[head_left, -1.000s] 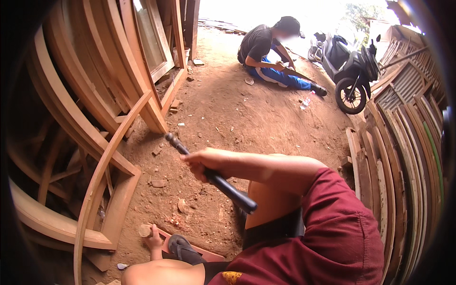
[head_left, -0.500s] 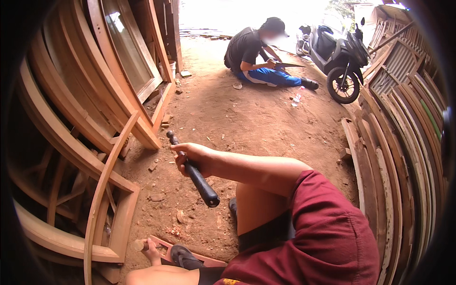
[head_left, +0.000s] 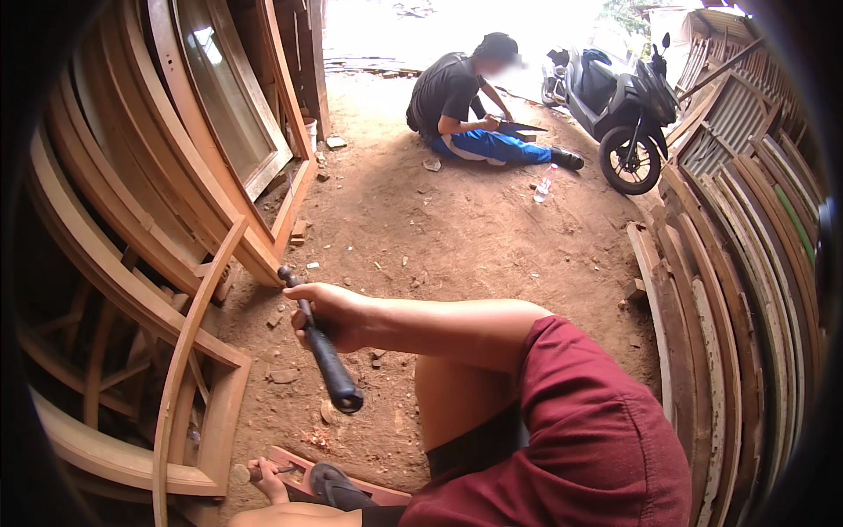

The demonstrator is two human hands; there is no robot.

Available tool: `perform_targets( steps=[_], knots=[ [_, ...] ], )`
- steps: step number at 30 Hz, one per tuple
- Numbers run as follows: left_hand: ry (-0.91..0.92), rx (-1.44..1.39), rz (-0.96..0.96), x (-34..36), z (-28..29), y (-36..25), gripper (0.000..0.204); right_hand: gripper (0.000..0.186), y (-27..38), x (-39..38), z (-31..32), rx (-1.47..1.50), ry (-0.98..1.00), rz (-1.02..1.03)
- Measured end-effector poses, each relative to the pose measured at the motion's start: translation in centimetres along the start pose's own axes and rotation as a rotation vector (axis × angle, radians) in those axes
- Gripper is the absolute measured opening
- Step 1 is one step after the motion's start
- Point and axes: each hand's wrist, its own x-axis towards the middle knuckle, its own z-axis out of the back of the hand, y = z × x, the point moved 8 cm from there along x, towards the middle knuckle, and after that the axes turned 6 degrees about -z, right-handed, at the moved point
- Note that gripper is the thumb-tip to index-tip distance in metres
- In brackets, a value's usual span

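My right hand point(head_left: 341, 318) is closed round a thick black rod point(head_left: 332, 369), held in the air over the dirt. The rod has a small knob at its far end and widens toward the near end. At the lower left, my left hand point(head_left: 269, 483) grips a chisel by its handle point(head_left: 242, 474), whose round light butt faces outward. The chisel's dark blade lies over a reddish wooden piece point(head_left: 386, 485) on the ground. A dark-sandalled foot point(head_left: 335, 486) rests on that wood. Wood shavings point(head_left: 318, 439) lie just beyond it.
Wooden frames point(head_left: 230, 413) lean along the left, with a curved strip point(head_left: 180, 369) in front. Stacked boards point(head_left: 702, 342) line the right. Ahead, a co-worker point(head_left: 457, 101) sits on the ground with a saw point(head_left: 522, 128), near a plastic bottle point(head_left: 543, 189) and a parked motor scooter point(head_left: 615, 105).
My right hand and the black rod have come slightly left and nearer. The chisel's blade shows more clearly now. The co-worker's saw has shifted, and the whole view has moved a little.
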Motion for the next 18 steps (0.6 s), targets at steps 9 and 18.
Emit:
perform_targets(
  steps=[9, 18],
  knots=[
    [0.027, -0.034, 0.023, 0.0, -0.6, 0.1, 0.022, 0.032, 0.3, 2.6, -4.2, 0.094, 0.049, 0.051],
    [0.055, -0.1, -0.015, -0.3, -1.5, -0.9, 0.02, 0.036, -1.9, 2.8, -7.2, 0.095, 0.028, 0.015]
  ],
)
